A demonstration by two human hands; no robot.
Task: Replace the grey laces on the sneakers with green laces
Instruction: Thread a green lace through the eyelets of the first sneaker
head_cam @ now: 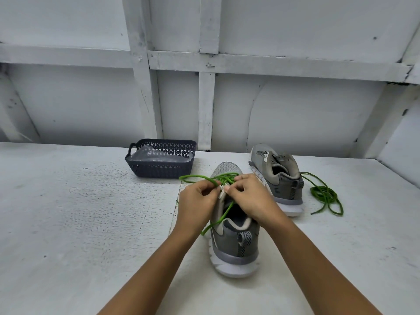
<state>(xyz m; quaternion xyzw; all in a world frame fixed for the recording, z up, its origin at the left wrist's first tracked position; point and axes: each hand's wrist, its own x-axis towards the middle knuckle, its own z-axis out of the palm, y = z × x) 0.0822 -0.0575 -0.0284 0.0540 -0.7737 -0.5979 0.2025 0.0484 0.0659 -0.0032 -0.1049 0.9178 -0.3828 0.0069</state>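
On the white bench (68, 223), the near sneaker (234, 242) stands heel toward the camera, toe pointing far. Both hands meet over its tongue. The left grip (197, 196) has its fingers curled, pinching a green lace (204, 178) that loops out to the left over the toe. The right grip (252, 196) pinches the same lace just beside it at the upper eyelets. One strand trails back across the shoe opening and down its left side. The far sneaker (279, 178) sits to the right, unlaced, tongue open. A second green lace (325, 194) lies in a loose tangle just right of its heel. A dark latticed basket (159, 169) stands far left of the shoes, something clear and crinkled inside.
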